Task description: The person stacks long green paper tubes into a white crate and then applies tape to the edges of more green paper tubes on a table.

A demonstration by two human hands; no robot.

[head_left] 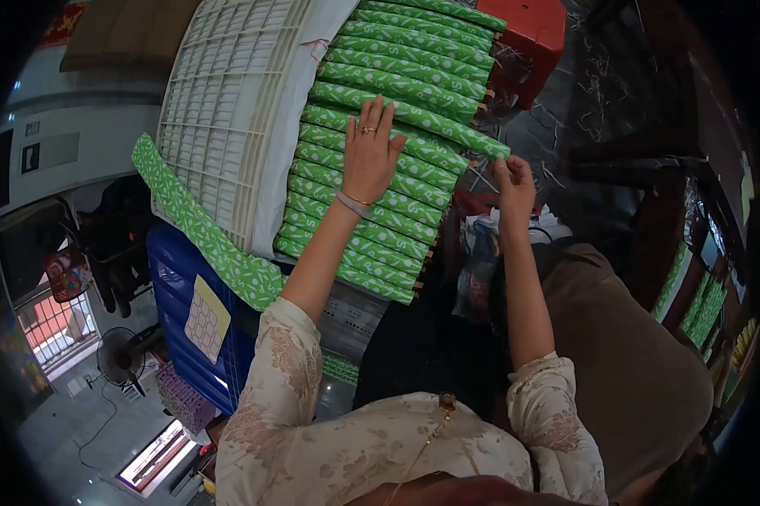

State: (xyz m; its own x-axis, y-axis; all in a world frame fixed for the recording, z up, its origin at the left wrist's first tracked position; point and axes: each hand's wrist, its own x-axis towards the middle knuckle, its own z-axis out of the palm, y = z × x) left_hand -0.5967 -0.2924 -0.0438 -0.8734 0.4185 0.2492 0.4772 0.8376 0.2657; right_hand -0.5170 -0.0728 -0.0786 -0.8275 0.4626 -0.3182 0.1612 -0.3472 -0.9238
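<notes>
Green rolls (397, 57) with a white pattern lie side by side in a stack on a white rack (228, 93). One roll (447, 126) sticks out to the right past the others. My left hand (371, 156) rests flat on the rolls near the middle of the stack, its fingers stretched out. With thumb and fingertips, my right hand (515, 179) pinches the right end of the protruding roll. A loose green patterned strip (198, 232) hangs over the left side of the rack.
A red stool (536, 42) stands at the upper right, with white shreds on the floor around it. A blue crate (173, 295) is at the lower left of the rack. Plastic bags (477, 261) lie below my right hand. A fan (121, 356) stands far left.
</notes>
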